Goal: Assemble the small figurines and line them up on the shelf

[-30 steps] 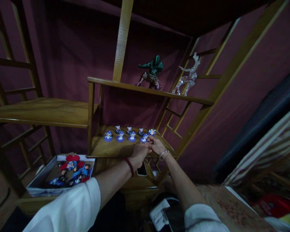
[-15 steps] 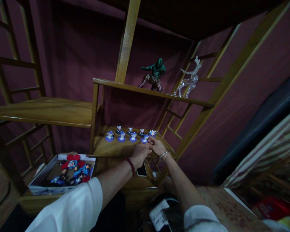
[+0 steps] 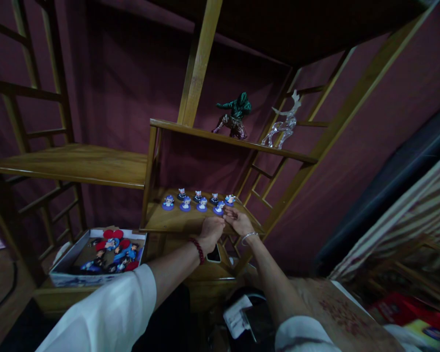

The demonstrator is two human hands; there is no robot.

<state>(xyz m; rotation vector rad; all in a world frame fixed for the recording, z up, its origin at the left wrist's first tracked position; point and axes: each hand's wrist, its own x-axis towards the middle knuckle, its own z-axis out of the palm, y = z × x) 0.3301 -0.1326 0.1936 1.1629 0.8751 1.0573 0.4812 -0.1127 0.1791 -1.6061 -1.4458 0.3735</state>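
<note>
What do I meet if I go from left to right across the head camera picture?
Open box of figurines → leftmost purple-based figurine → left hand → right hand → clear deer figurine → striped cloth.

The shelf (image 3: 183,223) is smooth wood, a bit shiny along its front edge. The little purple figures (image 3: 202,205) behind that edge look like smooth plastic. Near the right end of the upper shelf (image 3: 198,131), the deer (image 3: 284,128) is see-through and very shiny. The green figure (image 3: 238,108) shines like metal. The white sleeve (image 3: 106,308) is soft, matt cloth.
</note>
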